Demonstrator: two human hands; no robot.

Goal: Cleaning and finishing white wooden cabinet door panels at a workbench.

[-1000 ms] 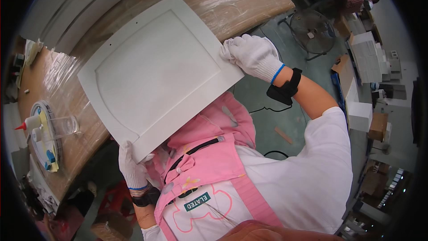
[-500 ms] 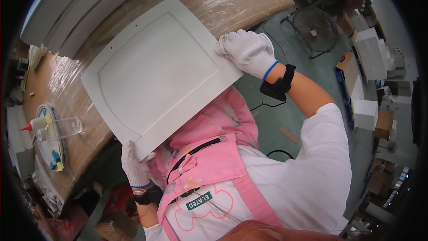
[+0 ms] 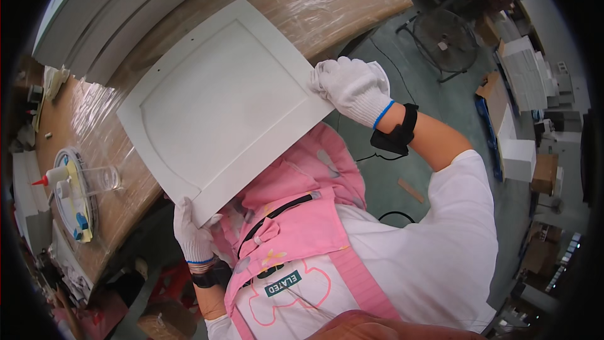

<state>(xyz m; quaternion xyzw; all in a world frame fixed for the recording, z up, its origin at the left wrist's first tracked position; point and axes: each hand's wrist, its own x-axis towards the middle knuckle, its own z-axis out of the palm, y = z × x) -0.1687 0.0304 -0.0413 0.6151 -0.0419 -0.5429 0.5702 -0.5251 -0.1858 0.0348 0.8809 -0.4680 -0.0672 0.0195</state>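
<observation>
A white cabinet-door panel (image 3: 220, 101) with a recessed, arched centre rests tilted across the table edge and my lap. My left hand (image 3: 190, 234), in a white knitted glove, is closed on its lower corner, the thumb lying on the face. My right hand (image 3: 354, 88), gloved the same way with a blue cuff edge, is closed around the right edge near the right corner. A pale flap shows behind its knuckles; whether it is cloth or glove I cannot make out. Two small dark holes dot the panel's far left border.
Stacked white panels (image 3: 119, 19) stand at the far left of the film-covered table (image 3: 340, 0). Left of me, a round lid (image 3: 89, 230) carries a red-tipped bottle (image 3: 53, 176) and a clear bottle (image 3: 104, 178). A floor fan (image 3: 443, 41) and cartons (image 3: 544, 173) stand at right.
My right hand has slid a little toward me along the panel's right edge. The panel has turned slightly, and my left hand keeps its place on the corner.
</observation>
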